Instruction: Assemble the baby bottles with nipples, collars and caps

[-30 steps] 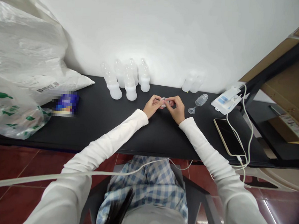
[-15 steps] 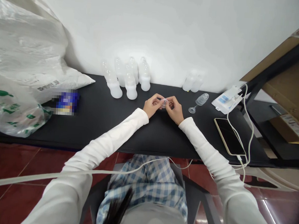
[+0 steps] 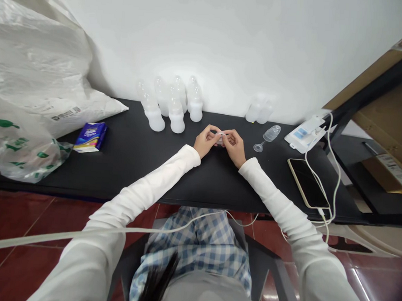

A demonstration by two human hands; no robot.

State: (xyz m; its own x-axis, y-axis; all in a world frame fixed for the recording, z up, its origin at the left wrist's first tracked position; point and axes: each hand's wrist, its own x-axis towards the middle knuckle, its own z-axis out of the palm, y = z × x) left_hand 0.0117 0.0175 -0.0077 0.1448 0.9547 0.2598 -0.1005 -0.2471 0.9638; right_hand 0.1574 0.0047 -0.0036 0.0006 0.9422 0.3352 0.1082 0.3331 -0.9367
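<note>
Carefully pinching one small whitish round piece (image 3: 221,135) between the fingertips of left hand (image 3: 204,143) and right hand (image 3: 235,148), over the black table (image 3: 135,164). Probably needing gentle, equal pressure from both thumbs, without bending the rim. Counting around: seeing five white bottles with clear domed tops (image 3: 176,119) at left, two translucent bottles (image 3: 265,111) by the wall, one clear dome (image 3: 272,133), one clear disc (image 3: 258,147) near it (perhaps joined), one phone (image 3: 304,179), one power strip (image 3: 303,133) and one blue tissue packet (image 3: 90,137).
</note>
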